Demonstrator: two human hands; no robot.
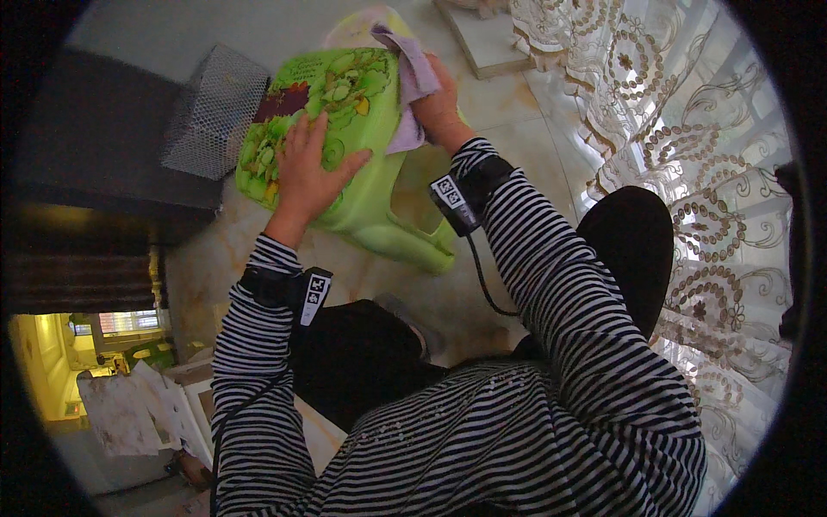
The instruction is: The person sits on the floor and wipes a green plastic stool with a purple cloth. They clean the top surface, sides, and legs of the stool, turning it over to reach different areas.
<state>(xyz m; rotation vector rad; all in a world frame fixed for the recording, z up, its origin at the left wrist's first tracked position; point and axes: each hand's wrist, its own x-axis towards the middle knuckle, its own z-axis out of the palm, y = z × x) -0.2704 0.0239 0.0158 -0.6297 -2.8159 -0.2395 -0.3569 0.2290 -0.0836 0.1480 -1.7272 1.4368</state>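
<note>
A light green plastic stool with a printed flower pattern on its seat is tilted before me, its seat facing up and to the left. My left hand rests flat on the printed seat, with the thumb spread away from the fingers. In my right hand is a lilac cloth, held against the stool's right side; part of it hangs down over the side. The fingertips of that hand are partly hidden by the cloth. One stool leg points toward my knees.
To the left, a white mesh basket adjoins a dark piece of furniture. A pale yellowish object lies beyond the stool. Sheer embroidered curtains hang at the right, near a pale slab on the tiled floor.
</note>
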